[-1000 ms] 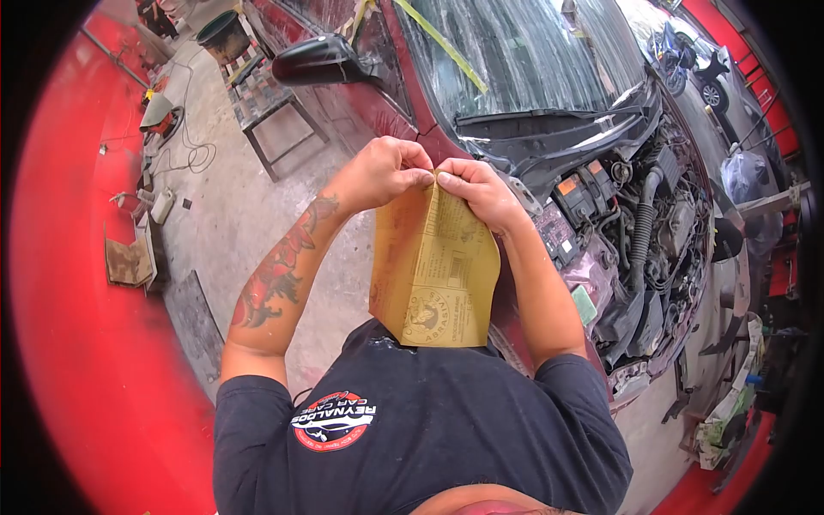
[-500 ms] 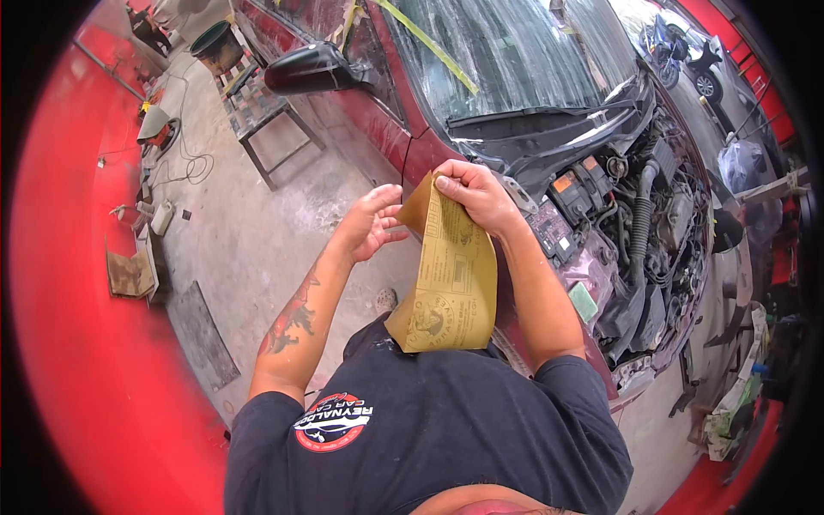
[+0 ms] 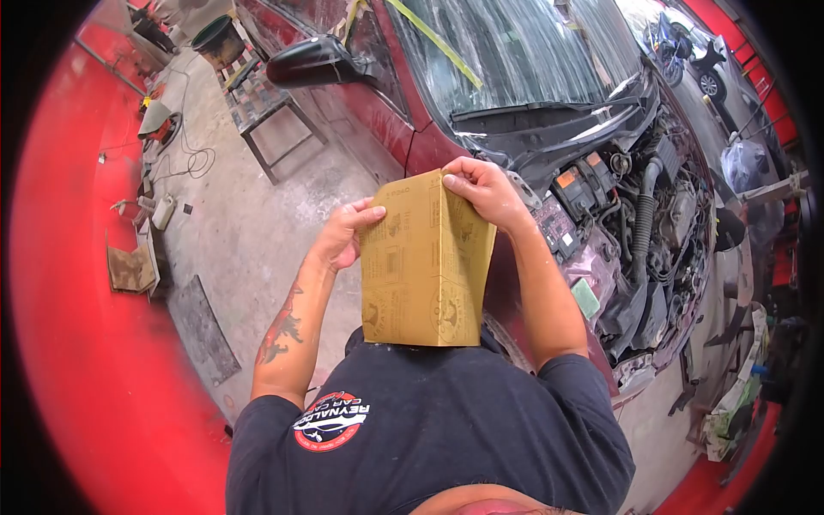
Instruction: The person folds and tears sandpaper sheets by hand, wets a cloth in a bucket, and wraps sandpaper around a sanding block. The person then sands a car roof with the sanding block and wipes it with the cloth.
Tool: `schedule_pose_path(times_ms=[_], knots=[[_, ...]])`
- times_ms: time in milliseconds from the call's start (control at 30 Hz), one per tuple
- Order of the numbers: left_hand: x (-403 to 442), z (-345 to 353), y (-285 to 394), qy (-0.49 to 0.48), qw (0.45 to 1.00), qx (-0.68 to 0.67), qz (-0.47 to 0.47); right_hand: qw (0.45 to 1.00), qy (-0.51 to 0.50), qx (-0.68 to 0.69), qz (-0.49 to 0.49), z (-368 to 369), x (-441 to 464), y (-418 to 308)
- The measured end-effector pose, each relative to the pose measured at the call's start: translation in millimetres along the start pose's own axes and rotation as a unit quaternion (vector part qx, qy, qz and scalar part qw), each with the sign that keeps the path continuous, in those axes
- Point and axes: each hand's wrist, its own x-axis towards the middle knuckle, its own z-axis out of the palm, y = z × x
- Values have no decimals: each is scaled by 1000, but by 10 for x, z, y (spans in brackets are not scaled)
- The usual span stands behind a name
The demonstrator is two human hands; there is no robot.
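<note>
Just above your dark T-shirt (image 3: 463, 412), a gold-brown printed sheet (image 3: 399, 257), apparently sandpaper, stands upright, its lower edge close to the cloth. Your left hand (image 3: 348, 230) grips the sheet's left side, thumb on the near face, while your right hand (image 3: 485, 193) pinches the top beside a vertical crease. Holding it at two separate points seems meant to keep the thin sheet spread and steady, its right part angled back from the crease (the printing is mostly too small to read). It blocks your view of some floor (image 3: 257, 223) and bodywork behind. Past your right forearm, a pale green block (image 3: 586, 298) rests beside the exposed engine bay (image 3: 639, 215) of a red car (image 3: 433, 148). To your left, a dark flat panel (image 3: 206, 330) lies near the red wall (image 3: 77, 257). Farther ahead, a black side mirror (image 3: 313, 60) juts over the floor, and yellow tape (image 3: 435, 41) crosses the white-streaked windshield (image 3: 524, 60). Beyond, left of the mirror, stand a low bench (image 3: 275, 110) and a dark bucket (image 3: 217, 41); far right, a blue motorcycle (image 3: 672, 58).
</note>
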Motion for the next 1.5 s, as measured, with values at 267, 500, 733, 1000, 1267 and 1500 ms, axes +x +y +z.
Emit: schedule_pose_path(times_ms=[267, 500, 733, 1000, 1267, 1500], knots=[[-145, 54, 140, 166, 919, 250, 258, 980, 24, -184, 67, -105, -83, 283], [-269, 44, 136, 185, 920, 232, 255, 996, 55, 28, 58, -167, -233, 332], [-337, 224, 14, 207, 899, 219, 319, 993, 105, 36, 40, -116, -289, 247], [-468, 289, -115, 248, 872, 193, 376, 993, 115, 26, 13, -158, -335, 331], [-600, 120, -34, 191, 937, 104, 274, 931, 153, 330, 9, -132, -429, 345], [-690, 41, -34, 86, 969, 69, 223, 895, 104, 426, 82, 420, -748, 836]])
